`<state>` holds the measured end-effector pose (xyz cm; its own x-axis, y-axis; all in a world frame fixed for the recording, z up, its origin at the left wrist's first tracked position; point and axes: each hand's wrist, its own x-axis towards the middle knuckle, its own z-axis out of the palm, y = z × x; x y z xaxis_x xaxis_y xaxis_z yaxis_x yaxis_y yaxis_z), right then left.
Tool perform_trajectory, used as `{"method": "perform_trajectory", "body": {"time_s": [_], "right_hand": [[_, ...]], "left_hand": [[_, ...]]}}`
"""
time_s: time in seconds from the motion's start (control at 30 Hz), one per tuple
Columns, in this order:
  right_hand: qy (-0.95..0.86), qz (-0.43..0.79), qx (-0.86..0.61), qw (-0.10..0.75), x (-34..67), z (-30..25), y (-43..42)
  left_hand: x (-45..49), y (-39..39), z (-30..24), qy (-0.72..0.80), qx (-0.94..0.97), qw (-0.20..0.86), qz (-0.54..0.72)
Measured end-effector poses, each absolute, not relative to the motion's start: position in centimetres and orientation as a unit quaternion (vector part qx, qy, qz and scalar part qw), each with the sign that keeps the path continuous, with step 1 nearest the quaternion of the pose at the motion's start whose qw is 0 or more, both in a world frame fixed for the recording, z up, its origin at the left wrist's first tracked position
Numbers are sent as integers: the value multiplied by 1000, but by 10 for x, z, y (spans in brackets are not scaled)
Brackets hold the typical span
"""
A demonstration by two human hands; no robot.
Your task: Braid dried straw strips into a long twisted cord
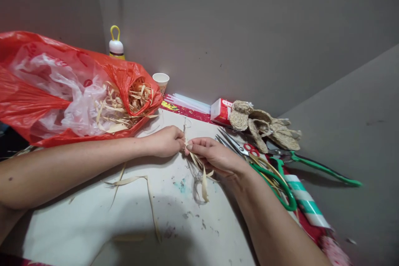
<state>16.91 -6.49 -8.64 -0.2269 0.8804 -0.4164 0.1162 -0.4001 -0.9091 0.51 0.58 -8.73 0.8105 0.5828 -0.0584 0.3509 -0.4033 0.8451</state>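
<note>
Near the middle of the white tabletop, both of my hands meet around a thin wrapped stem of dry, straw-coloured strips (204, 185). My left hand (170, 141) is closed, its fingertips pinching the stem from the left. From the right, my right hand (212, 153) pinches the strips between thumb and forefinger. Loose ends of the strips hang below the right hand, over clear, wiry loops on the table. The stem's upper tip sticks up just above the fingers. Part of the stem is hidden by the fingertips.
A red plastic bag (77, 58) with straw strips lies at left, before a bottle (116, 45) and paper cup (161, 81). Scissors (238, 147), green-handled pruners (324, 166), woven straw pieces (264, 126), a red-and-white box (221, 111) and a striped roll (307, 201) line the right side.
</note>
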Motion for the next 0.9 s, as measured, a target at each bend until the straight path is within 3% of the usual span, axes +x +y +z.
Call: {"method": "perform_trajectory", "body": {"time_s": [0.17,0.47,0.7,0.9], "right_hand": [[-487,606,-560,286,166,-85,-67],[-551,531,-594,249,167,-85,-67],[-616,388,-658,192,154,-76,-70],[-638,359,-662,159,163,-68,-73]], "left_hand": [[6,7,-91,298,812,492,101],[6,7,-91,319,708,627,62],[10,5,-95,373,706,597,79],[12,2,-94,376,724,569,103]]}}
